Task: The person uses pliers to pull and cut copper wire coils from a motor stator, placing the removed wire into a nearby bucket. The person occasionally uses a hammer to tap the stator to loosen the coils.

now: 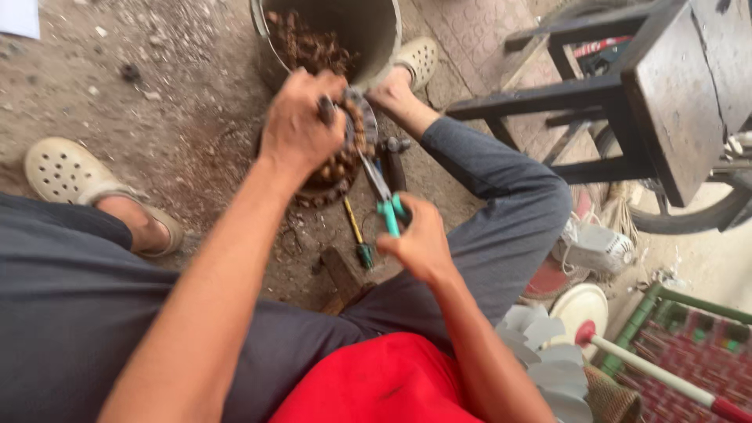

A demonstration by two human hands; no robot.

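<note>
The thing in work is a round motor stator with copper windings (341, 160), held on edge just above the ground, between my two feet. My left hand (301, 125) grips it from the top, the fingers (294, 98) wrapped tight around its upper rim, so it stays tilted toward me. My right hand (419, 243) is closed around the teal handles of a pair of pliers (381, 192); the metal nose of the tool reaches up into the windings, just beside the left fingers.

I judge the step in hand is cutting or pulling the copper wire out of the stator. The picture is blurred here, so I cannot tell whether the nose bites a wire already. The next move calls for a firm hold from the left hand and a short, controlled pull, keeping the tool nose away from the left fingers.

Below the right hand a yellow screwdriver (356, 235) lies on the ground. Beyond the left fingers stands a metal bucket (376, 35) with brown scrap inside. Far to the right is a dark wooden stool (666, 94).
</note>
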